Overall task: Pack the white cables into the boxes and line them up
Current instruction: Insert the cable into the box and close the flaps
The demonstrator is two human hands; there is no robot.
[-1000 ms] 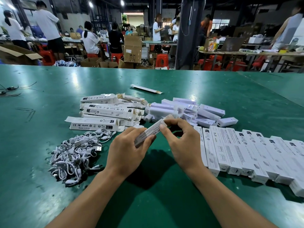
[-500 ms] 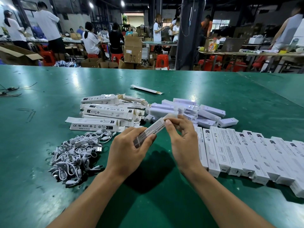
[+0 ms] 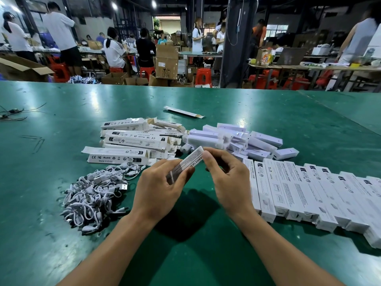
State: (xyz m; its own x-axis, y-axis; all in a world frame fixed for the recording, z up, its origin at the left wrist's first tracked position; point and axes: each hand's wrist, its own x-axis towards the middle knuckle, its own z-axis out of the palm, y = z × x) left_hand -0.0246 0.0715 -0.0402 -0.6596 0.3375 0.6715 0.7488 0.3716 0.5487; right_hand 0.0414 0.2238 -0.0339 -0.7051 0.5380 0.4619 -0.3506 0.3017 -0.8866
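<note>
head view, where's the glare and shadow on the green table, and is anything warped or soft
Head view: ceiling lights leave pale glare on the far green table; a dark shadow lies below the left hand gripping the box; wide-angle bending curves the row of boxes at right; background workers look slightly soft.

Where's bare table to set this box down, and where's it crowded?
Bare green table lies left of the cable pile, beyond the lone flat box, and between your forearms. Crowded: the open boxes, the white heap and the packed row.
</note>
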